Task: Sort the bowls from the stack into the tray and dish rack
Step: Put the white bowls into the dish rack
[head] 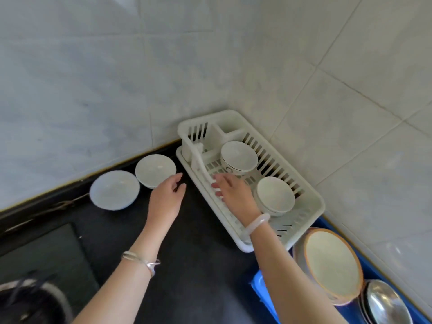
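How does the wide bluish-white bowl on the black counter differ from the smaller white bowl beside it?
The wide bluish-white bowl is broader and shallower; the smaller white bowl is deeper. The wide bluish-white bowl lies farther from the white plastic dish rack than the smaller white bowl. Both sit upright and empty.

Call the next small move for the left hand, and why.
Probably close the left hand on the rim of the nearer counter bowl: its open fingers sit right beside it, holding nothing. The dish rack holds only two bowls, with bare slats left, and the right hand is at its near rim.
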Demonstrator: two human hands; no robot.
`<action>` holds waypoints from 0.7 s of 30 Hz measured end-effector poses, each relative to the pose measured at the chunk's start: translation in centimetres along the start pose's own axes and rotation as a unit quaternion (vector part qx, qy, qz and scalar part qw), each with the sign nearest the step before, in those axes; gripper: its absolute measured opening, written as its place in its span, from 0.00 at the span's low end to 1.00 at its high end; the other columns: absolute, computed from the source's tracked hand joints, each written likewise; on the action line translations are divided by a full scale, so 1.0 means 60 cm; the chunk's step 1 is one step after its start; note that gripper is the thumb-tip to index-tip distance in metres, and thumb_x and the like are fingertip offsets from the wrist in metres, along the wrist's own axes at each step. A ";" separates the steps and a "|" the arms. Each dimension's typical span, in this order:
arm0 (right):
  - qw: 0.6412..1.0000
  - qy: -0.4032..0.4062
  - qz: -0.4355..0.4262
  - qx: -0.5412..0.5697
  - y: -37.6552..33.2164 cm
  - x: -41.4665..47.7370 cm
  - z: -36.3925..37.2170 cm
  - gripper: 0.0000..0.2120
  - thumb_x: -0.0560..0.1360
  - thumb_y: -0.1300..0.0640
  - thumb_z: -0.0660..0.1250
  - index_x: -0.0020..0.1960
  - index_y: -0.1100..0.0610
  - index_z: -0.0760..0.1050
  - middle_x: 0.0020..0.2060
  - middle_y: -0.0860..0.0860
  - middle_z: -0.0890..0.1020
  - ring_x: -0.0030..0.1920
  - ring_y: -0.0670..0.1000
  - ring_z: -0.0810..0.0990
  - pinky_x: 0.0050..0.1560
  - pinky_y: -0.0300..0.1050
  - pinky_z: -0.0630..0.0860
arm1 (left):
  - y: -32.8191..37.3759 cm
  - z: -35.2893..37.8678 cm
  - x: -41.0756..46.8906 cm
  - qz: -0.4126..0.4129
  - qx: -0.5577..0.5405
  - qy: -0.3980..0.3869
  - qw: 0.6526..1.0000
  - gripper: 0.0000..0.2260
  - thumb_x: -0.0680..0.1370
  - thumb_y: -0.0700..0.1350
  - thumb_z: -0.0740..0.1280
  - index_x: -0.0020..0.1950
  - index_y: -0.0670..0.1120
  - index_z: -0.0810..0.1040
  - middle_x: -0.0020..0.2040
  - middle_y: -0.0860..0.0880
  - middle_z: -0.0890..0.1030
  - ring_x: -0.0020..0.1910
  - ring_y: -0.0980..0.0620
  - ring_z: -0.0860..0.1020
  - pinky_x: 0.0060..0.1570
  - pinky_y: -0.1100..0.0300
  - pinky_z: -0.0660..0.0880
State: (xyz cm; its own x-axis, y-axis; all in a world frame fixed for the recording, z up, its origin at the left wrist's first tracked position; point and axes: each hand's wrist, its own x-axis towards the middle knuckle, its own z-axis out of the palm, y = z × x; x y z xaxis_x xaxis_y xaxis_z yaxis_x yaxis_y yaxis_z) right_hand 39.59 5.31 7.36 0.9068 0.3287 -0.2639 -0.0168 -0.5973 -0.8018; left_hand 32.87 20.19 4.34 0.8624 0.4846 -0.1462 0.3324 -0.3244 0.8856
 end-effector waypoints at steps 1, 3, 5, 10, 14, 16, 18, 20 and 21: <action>1.000 -0.022 0.010 -0.004 -0.004 0.009 0.029 0.09 0.80 0.48 0.55 0.52 0.45 0.73 0.52 0.50 0.81 0.51 0.51 0.80 0.57 0.50 0.75 | -0.022 -0.016 -0.005 -0.008 0.022 0.031 0.999 0.19 0.78 0.44 0.62 0.69 0.46 0.69 0.67 0.45 0.74 0.66 0.49 0.72 0.63 0.58 0.67; 0.997 -0.058 0.045 -0.009 -0.006 0.028 0.082 0.13 0.80 0.47 0.54 0.59 0.48 0.74 0.55 0.51 0.80 0.53 0.52 0.79 0.58 0.51 0.75 | -0.063 -0.041 -0.013 -0.025 0.052 0.092 0.994 0.20 0.78 0.43 0.62 0.70 0.45 0.68 0.68 0.44 0.73 0.67 0.46 0.71 0.66 0.53 0.67; 0.994 -0.069 0.077 -0.019 -0.006 0.050 0.127 0.17 0.79 0.47 0.55 0.64 0.51 0.72 0.57 0.52 0.79 0.55 0.53 0.79 0.60 0.54 0.75 | -0.099 -0.061 -0.014 -0.039 0.058 0.146 0.987 0.20 0.78 0.42 0.62 0.70 0.43 0.67 0.70 0.43 0.71 0.69 0.45 0.68 0.69 0.51 0.64; 0.989 -0.073 0.124 -0.038 -0.001 0.114 0.198 0.25 0.79 0.48 0.57 0.73 0.54 0.62 0.66 0.56 0.74 0.64 0.58 0.74 0.64 0.57 0.72 | -0.173 -0.099 0.010 -0.064 0.120 0.198 0.971 0.21 0.78 0.38 0.61 0.71 0.42 0.66 0.75 0.42 0.60 0.74 0.42 0.58 0.70 0.46 0.62; 0.980 -0.075 0.178 0.046 -0.006 0.151 0.225 0.23 0.79 0.51 0.59 0.72 0.55 0.63 0.61 0.58 0.76 0.55 0.58 0.80 0.52 0.51 0.80 | -0.209 -0.119 0.029 -0.085 0.097 0.212 0.969 0.24 0.78 0.35 0.59 0.73 0.45 0.63 0.76 0.42 0.58 0.75 0.42 0.58 0.70 0.47 0.63; 0.978 -0.068 0.185 0.076 -0.012 0.163 0.232 0.17 0.79 0.56 0.60 0.67 0.59 0.68 0.57 0.61 0.79 0.52 0.59 0.82 0.46 0.49 0.81 | -0.219 -0.123 0.034 -0.090 0.048 0.218 0.971 0.28 0.77 0.33 0.59 0.75 0.47 0.58 0.75 0.42 0.62 0.72 0.41 0.63 0.69 0.48 0.64; 0.976 -0.048 0.184 0.106 -0.014 0.171 0.237 0.15 0.78 0.62 0.60 0.63 0.65 0.70 0.57 0.65 0.78 0.51 0.61 0.82 0.44 0.47 0.81 | -0.223 -0.126 0.038 -0.119 -0.007 0.228 0.966 0.32 0.76 0.33 0.59 0.76 0.49 0.53 0.72 0.42 0.67 0.66 0.38 0.70 0.65 0.46 0.68; 0.974 -0.038 0.184 0.125 -0.018 0.173 0.236 0.15 0.77 0.66 0.59 0.63 0.69 0.70 0.57 0.67 0.78 0.43 0.57 0.82 0.38 0.41 0.80 | -0.226 -0.126 0.042 -0.154 -0.043 0.232 0.959 0.31 0.76 0.34 0.59 0.77 0.49 0.52 0.71 0.42 0.69 0.66 0.39 0.70 0.65 0.47 0.68; 0.976 -0.034 0.182 0.117 -0.020 0.171 0.234 0.15 0.76 0.67 0.60 0.61 0.70 0.71 0.55 0.66 0.79 0.37 0.52 0.80 0.35 0.38 0.80 | -0.229 -0.126 0.044 -0.164 -0.055 0.232 0.957 0.30 0.77 0.34 0.59 0.76 0.48 0.54 0.71 0.43 0.68 0.67 0.40 0.69 0.67 0.48 0.66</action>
State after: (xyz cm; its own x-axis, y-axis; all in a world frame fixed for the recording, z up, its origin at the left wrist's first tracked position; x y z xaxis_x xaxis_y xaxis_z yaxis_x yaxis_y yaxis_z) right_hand 43.02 19.66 -1.89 0.7935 0.1786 -0.5818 -0.4345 -0.5032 -0.7470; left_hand 27.69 32.08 -4.88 0.4472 0.8629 -0.2357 0.4919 -0.0172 0.8705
